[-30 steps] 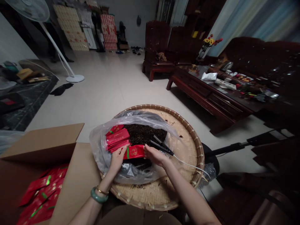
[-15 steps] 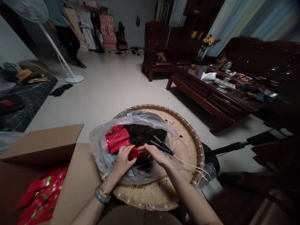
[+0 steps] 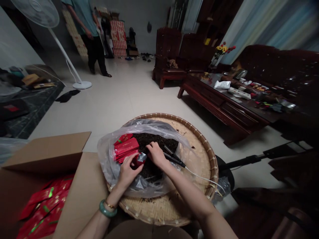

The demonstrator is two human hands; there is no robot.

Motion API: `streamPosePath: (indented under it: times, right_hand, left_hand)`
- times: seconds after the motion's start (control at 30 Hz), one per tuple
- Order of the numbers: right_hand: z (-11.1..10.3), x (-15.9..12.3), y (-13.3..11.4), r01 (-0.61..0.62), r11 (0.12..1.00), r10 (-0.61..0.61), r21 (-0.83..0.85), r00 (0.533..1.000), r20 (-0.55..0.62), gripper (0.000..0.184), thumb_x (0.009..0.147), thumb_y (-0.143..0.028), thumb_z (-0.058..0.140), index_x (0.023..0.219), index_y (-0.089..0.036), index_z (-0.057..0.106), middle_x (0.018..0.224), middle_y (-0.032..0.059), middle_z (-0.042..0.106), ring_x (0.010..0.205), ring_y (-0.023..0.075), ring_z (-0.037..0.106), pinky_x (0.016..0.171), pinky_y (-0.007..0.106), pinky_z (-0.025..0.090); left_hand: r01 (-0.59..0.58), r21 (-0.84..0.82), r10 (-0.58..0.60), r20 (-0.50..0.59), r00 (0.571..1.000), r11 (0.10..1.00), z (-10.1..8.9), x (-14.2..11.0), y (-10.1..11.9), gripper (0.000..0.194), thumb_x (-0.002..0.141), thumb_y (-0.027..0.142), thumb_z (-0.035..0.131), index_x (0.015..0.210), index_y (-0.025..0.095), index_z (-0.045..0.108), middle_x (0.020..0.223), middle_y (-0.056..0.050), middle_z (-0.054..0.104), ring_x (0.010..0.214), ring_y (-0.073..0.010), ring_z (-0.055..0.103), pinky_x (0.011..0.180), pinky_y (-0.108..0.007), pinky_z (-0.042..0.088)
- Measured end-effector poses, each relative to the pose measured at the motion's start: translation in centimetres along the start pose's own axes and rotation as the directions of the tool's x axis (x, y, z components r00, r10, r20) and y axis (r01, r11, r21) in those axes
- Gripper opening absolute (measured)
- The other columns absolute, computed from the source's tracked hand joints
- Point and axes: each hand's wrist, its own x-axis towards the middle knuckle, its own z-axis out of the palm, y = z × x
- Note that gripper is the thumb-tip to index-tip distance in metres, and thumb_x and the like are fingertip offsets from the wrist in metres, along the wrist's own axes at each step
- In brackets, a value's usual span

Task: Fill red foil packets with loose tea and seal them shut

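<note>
My left hand (image 3: 128,171) pinches a small red packet (image 3: 140,160) whose open, silvery mouth faces up. My right hand (image 3: 157,155) is just right of it, fingers curled together at the loose dark tea leaves (image 3: 146,137); the fingertips are partly hidden. The leaves lie in a clear plastic bag (image 3: 107,156) on a round woven bamboo tray (image 3: 199,142). A stack of flat red packets (image 3: 126,148) sits in the bag, left of the leaves. Beside my right wrist rests a black tong-like tool (image 3: 175,158) with a white cord.
An open cardboard box (image 3: 82,186) holding red packets (image 3: 45,205) stands at left. A standing fan (image 3: 82,85) is farther back, near a person (image 3: 93,39) on foot. At right are a dark wooden table (image 3: 211,96) with clutter and a black pole (image 3: 244,160).
My right hand has moved from the packet to the tea leaves. The packet in my left hand now shows its silvery open mouth. The person at the back has stepped rightward in view.
</note>
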Motion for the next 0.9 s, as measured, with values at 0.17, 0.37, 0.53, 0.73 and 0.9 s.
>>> streamPosePath:
  times: [0.17, 0.37, 0.53, 0.73, 0.9]
  right_hand:
    - [0.0, -0.3, 1.7, -0.059, 0.917, 0.135, 0.396, 0.977, -0.166, 0.023, 0.065, -0.006, 0.056, 0.084, -0.019, 0.060, 0.087, 0.0026, 0.057, 0.083, 0.0177, 0.052, 0.078, 0.033, 0.044]
    - [-0.6, -1.7, 2.0, -0.167, 0.092, 0.496, 0.982, 0.863, 0.101, 0.027, 0.062, -0.013, 0.061, 0.088, -0.020, 0.060, 0.074, -0.0030, 0.060, 0.068, 0.0127, 0.055, 0.066, 0.029, 0.049]
    - [-1.6, -2.7, 1.7, -0.201, -0.556, 0.322, 0.807, 0.843, 0.432, 0.029, 0.062, -0.007, 0.055, 0.089, -0.015, 0.061, 0.076, 0.0030, 0.065, 0.078, 0.0145, 0.063, 0.070, 0.025, 0.053]
    - [-1.6, -2.9, 1.6, -0.261, -0.571, 0.273, 0.778, 0.834, 0.480, 0.029, 0.075, -0.034, 0.054, 0.091, -0.011, 0.061, 0.089, 0.0113, 0.065, 0.088, 0.0207, 0.063, 0.072, 0.030, 0.054]
    - [0.5, -2.9, 1.1, -0.314, 0.325, 0.434, 0.892, 0.888, 0.154, 0.040, 0.064, -0.024, 0.067, 0.103, -0.020, 0.056, 0.102, 0.0055, 0.054, 0.090, 0.0187, 0.057, 0.083, 0.037, 0.049]
  left_hand:
    - [0.023, -0.004, -0.023, -0.020, 1.000, 1.000, 0.1, 0.0, -0.3, 0.043, 0.070, 0.027, 0.067, 0.111, 0.020, 0.057, 0.092, -0.003, 0.063, 0.061, -0.0119, 0.051, 0.064, -0.028, 0.049]
    - [0.029, -0.022, -0.030, -0.022, 0.999, 0.999, 0.3, 0.1, -0.3, 0.043, 0.071, 0.027, 0.066, 0.112, 0.020, 0.056, 0.094, -0.004, 0.062, 0.062, -0.0122, 0.051, 0.067, -0.029, 0.048]
    - [0.025, -0.038, -0.026, -0.013, 1.000, 0.999, 0.4, 0.0, -0.1, 0.042, 0.071, 0.027, 0.066, 0.111, 0.020, 0.057, 0.090, -0.003, 0.061, 0.061, -0.0121, 0.050, 0.066, -0.028, 0.047]
    - [0.031, -0.048, -0.032, -0.013, 0.999, 0.998, 0.3, 0.0, 0.1, 0.040, 0.071, 0.026, 0.066, 0.109, 0.020, 0.057, 0.092, -0.003, 0.062, 0.060, -0.0118, 0.051, 0.065, -0.028, 0.047]
    - [0.049, -0.047, -0.051, -0.027, 0.998, 0.998, 0.0, 0.1, -0.1, 0.041, 0.070, 0.027, 0.066, 0.110, 0.020, 0.057, 0.094, -0.004, 0.062, 0.060, -0.0115, 0.051, 0.065, -0.029, 0.048]
